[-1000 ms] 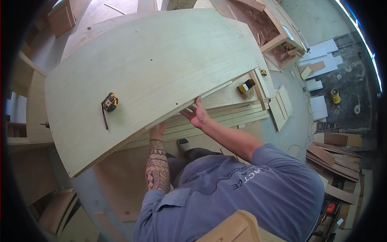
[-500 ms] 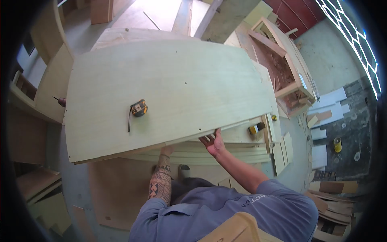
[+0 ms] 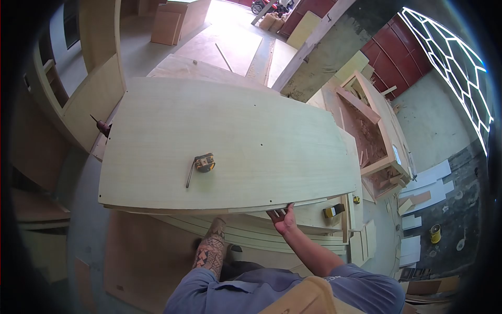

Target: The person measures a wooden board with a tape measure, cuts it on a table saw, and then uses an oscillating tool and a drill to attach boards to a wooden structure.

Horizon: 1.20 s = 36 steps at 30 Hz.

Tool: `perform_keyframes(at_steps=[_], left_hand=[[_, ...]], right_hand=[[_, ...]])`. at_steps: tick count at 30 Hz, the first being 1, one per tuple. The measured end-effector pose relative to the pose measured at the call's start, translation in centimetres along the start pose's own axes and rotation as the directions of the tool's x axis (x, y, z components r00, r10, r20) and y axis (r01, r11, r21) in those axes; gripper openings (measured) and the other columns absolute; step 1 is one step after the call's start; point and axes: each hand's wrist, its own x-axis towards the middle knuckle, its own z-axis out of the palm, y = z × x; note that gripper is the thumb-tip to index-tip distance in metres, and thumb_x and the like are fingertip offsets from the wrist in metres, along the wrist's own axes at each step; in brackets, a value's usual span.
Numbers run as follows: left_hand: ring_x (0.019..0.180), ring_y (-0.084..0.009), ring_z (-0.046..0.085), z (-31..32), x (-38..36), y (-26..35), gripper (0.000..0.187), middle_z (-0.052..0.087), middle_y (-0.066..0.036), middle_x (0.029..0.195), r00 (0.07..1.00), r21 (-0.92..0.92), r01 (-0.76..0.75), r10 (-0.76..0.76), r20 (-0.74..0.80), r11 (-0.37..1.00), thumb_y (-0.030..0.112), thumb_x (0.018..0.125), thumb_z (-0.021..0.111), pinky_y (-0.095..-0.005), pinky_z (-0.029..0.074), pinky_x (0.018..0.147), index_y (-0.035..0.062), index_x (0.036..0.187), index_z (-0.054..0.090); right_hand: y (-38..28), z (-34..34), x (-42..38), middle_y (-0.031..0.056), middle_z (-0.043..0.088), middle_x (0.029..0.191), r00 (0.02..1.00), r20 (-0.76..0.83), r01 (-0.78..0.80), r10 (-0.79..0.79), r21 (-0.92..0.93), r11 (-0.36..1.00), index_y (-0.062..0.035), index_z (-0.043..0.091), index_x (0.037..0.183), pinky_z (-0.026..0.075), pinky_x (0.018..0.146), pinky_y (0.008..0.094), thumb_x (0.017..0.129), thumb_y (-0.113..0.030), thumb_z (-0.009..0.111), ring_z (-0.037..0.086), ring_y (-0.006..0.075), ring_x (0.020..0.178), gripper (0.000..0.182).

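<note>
A large pale plywood panel (image 3: 230, 125) lies in front of me, with small dark holes in its face. On top of it rest a black and yellow tape measure (image 3: 204, 162) and, beside that, a thin dark rod-like piece (image 3: 190, 174). My right hand (image 3: 284, 218) grips the panel's near edge, thumb at the edge and fingers curled beneath. My left hand (image 3: 218, 222) reaches under the same edge further left; its fingers are hidden by the panel. Below the panel sits a stack of pale boards (image 3: 251, 230).
A drill (image 3: 103, 127) shows past the panel's left end. Right of my hand lie a black and yellow box-like item (image 3: 333, 210) and a small yellow tape measure (image 3: 356, 200). A wooden frame (image 3: 376, 141) with scraps stands at right, near a concrete pillar (image 3: 324, 52).
My view has tilted up, so the panel and both hands appear lower. The panel's near edge now looks more level across the view. My right hand stays at that edge.
</note>
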Motion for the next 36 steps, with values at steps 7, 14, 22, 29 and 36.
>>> perform_keyframes(at_steps=[7,14,22,29,36], left_hand=[[0.113,-0.043,0.065,-3.9,-9.6,-1.2,0.04,0.069,-0.019,0.125,0.873,-0.513,0.459,-0.475,0.109,0.725,0.028,0.099,0.059,-0.0516,0.049,0.101,0.005,0.131,0.064],[0.09,-0.0397,0.071,-9.0,-34.0,-2.4,0.031,0.072,-0.027,0.096,0.612,0.018,0.745,-0.693,0.381,0.667,0.024,0.092,0.06,-0.0479,0.055,0.079,-0.0008,0.104,0.074],[0.107,-0.023,0.067,-15.6,-37.5,6.3,0.044,0.073,-0.013,0.118,0.446,-0.42,0.878,-0.711,0.543,0.23,0.032,0.092,0.067,-0.0396,0.055,0.091,0.0033,0.125,0.073],[0.105,-0.0356,0.072,-13.4,-38.3,4.0,0.045,0.076,-0.02,0.109,0.589,0.009,0.774,-0.725,0.357,0.634,0.039,0.085,0.073,-0.0434,0.055,0.092,0.007,0.117,0.075],[0.1,-0.0435,0.071,-12.5,-39.3,5.3,0.038,0.072,-0.025,0.101,0.565,0.129,0.79,-0.794,0.226,0.599,0.04,0.08,0.074,-0.0498,0.056,0.086,0.0075,0.098,0.077]], right_hand=[[-0.6,0.0,0.0,0.0227,0.045,0.148,0.996,-0.084,0.001,-0.003,-0.019,1.0,-0.0097,0.038,0.15,0.049,0.109,0.0636,0.104,-0.067,0.041,0.053,0.0452,0.13,0.074],[-8.1,-0.9,-4.2,0.0153,0.064,0.116,0.857,-0.378,0.368,-0.35,-0.028,0.93,-0.0152,0.05,0.14,0.06,0.086,0.0497,0.102,-0.074,0.028,0.066,0.0301,0.1,0.073],[-27.2,5.5,-8.1,0.0128,0.064,0.105,0.7,-0.031,0.714,-0.713,0.009,0.7,-0.0093,0.052,0.139,0.056,0.082,0.0433,0.103,-0.074,0.028,0.06,0.0257,0.089,0.078],[-35.1,20.2,-17.4,0.0099,0.067,0.102,0.454,0.572,0.84,-0.683,-0.018,0.543,-0.0085,0.055,0.141,0.056,0.075,0.0306,0.104,-0.072,0.034,0.063,0.0167,0.077,0.076],[-31.0,32.6,-23.0,0.0112,0.07,0.097,0.501,0.831,0.866,-0.243,-0.477,0.153,-0.0042,0.059,0.134,0.054,0.061,0.0297,0.11,-0.05,0.04,0.064,0.0128,0.069,0.055]])
